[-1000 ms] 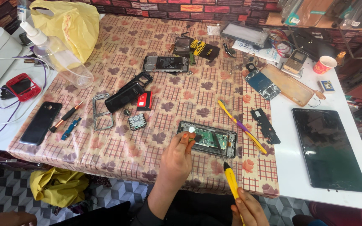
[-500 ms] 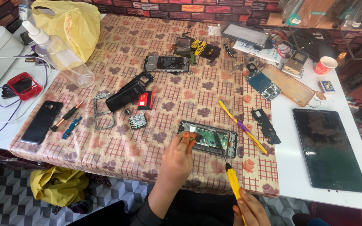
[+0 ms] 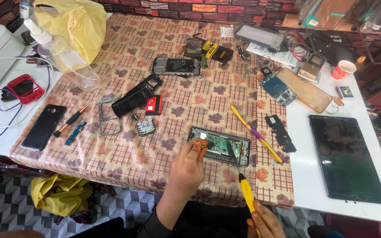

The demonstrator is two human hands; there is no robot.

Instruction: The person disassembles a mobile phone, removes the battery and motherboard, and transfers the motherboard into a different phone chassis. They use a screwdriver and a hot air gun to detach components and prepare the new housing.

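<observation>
The opened black smartphone with its green circuit board bared (image 3: 219, 145) lies lengthwise across the patterned tablecloth (image 3: 124, 154), left hand (image 3: 189, 165) fingertips pinching its near-left end, while the right hand (image 3: 265, 222), farther back, grips a yellow-handled screwdriver (image 3: 243, 187) angled onto it.

A phone-repair workshop — opened phones (image 3: 176, 66), loose circuit boards (image 3: 278, 89) and tools litter the table (image 3: 124, 145).

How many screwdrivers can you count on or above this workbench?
2. A yellow-handled screwdriver is held in the right hand, its tip on the opened phone. A small red-and-black screwdriver lies beside the black phone. Others may be hidden among the clutter.
</observation>
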